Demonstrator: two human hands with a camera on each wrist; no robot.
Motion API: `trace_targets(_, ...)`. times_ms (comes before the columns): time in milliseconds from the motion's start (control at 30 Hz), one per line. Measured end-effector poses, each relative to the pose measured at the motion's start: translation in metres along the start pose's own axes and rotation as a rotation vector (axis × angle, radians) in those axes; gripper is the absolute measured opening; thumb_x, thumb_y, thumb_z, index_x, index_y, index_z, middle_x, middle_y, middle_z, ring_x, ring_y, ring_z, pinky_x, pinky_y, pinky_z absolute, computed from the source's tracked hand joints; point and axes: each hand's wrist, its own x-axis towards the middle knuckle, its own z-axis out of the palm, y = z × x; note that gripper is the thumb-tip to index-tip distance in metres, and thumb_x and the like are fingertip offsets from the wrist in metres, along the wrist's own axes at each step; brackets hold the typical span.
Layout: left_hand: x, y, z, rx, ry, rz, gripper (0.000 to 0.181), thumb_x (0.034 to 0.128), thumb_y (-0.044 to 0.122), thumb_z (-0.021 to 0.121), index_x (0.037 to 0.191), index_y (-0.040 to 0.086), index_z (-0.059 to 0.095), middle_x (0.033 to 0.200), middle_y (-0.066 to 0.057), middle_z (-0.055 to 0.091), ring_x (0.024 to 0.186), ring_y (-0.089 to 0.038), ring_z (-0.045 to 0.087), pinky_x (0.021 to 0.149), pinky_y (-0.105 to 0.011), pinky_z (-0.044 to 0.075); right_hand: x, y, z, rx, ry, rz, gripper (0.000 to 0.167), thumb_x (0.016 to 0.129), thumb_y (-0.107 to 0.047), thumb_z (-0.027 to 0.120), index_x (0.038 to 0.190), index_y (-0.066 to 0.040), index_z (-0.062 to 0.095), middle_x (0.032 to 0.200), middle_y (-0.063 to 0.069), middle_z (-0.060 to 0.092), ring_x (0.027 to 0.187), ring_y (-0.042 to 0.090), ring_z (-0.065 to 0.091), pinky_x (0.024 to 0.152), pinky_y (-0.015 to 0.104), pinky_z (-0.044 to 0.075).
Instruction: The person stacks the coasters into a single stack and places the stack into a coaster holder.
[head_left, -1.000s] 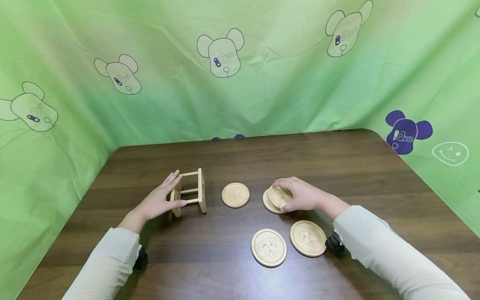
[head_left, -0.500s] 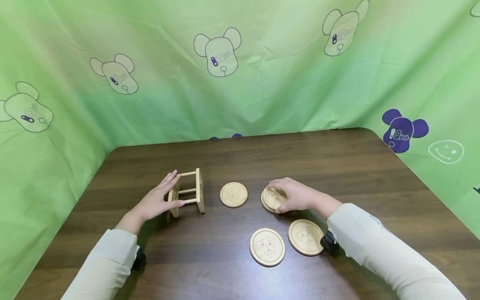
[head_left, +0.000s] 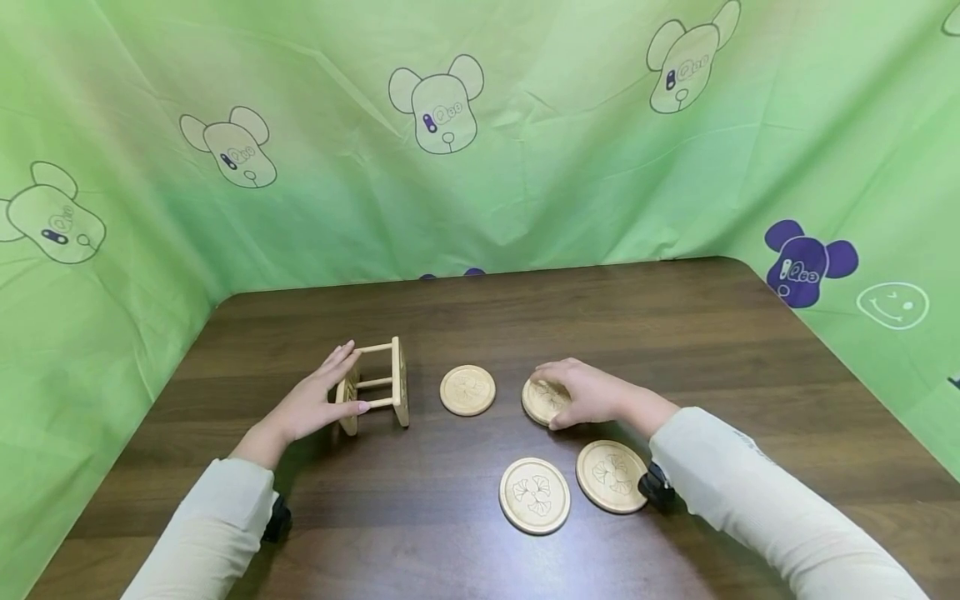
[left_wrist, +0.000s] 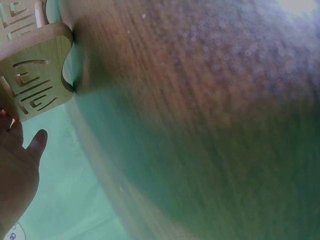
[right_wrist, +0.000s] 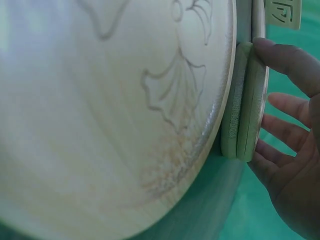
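Note:
My left hand holds the wooden coaster holder by its left side, thumb near the front rod and fingers toward the back. In the left wrist view, the holder's cut-out side panel shows at my fingertips. On the right, my right hand holds the edges of a round wooden coaster, thumb in front and fingers behind. This coaster lies flat on another; in the right wrist view the stacked coasters appear edge-on. Part of the top coaster is hidden under my hand.
A single coaster lies between holder and stack. Closer to me are two more coasters, one at the front and one beside my right wrist. Behind the brown table hangs a green patterned cloth.
My right hand has shifted the upper coaster slightly left, so it now lines up with the one beneath instead of sitting off to the side. The left hand and holder stay put.

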Motion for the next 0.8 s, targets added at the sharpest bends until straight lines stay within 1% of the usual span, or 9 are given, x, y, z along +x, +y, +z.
trace_targets(167,0.0009,0.0004,0.0013,0.001,-0.003,-0.007,0.084,0.0757,0.048,0.058,0.138,0.009,0.019,0.144,0.002,0.004,0.130,-0.023,0.002,0.096,-0.050,0.018,-0.0007,-0.0014,-0.0004,0.001,-0.004,0.022,0.061,0.060,-0.020,0.073,0.114,0.002,0.052,0.120,0.022,0.045,0.109,0.037,0.039,0.091,0.045,0.030)
trace_targets(400,0.0029,0.0018,0.0017,0.003,-0.007,0.004,0.083,0.0761,0.048,0.058,0.138,0.008,0.019,0.144,0.000,0.005,0.129,-0.025,0.003,0.096,-0.050,0.017,-0.0031,-0.0026,-0.0016,-0.001,-0.017,0.041,0.062,0.061,-0.020,0.073,0.115,0.001,0.051,0.120,0.023,0.045,0.110,0.038,0.038,0.091,0.046,0.029)
trace_targets(633,0.0025,0.0013,0.0007,0.003,-0.010,0.000,0.083,0.0762,0.048,0.058,0.138,0.009,0.019,0.144,0.001,0.004,0.130,-0.022,0.002,0.097,-0.050,0.017,-0.0020,-0.0020,-0.0026,0.008,-0.007,0.033,0.064,0.063,-0.021,0.072,0.117,0.003,0.049,0.119,0.022,0.046,0.110,0.038,0.038,0.092,0.046,0.028)
trace_targets(800,0.0003,-0.0002,-0.0003,0.003,-0.005,0.000,0.083,0.0761,0.046,0.059,0.138,0.008,0.019,0.144,0.000,0.005,0.129,-0.025,0.003,0.096,-0.051,0.017,-0.0011,-0.0016,-0.0026,0.010,0.006,0.032,0.066,0.064,-0.023,0.071,0.119,0.004,0.047,0.120,0.020,0.046,0.111,0.037,0.037,0.093,0.046,0.027)
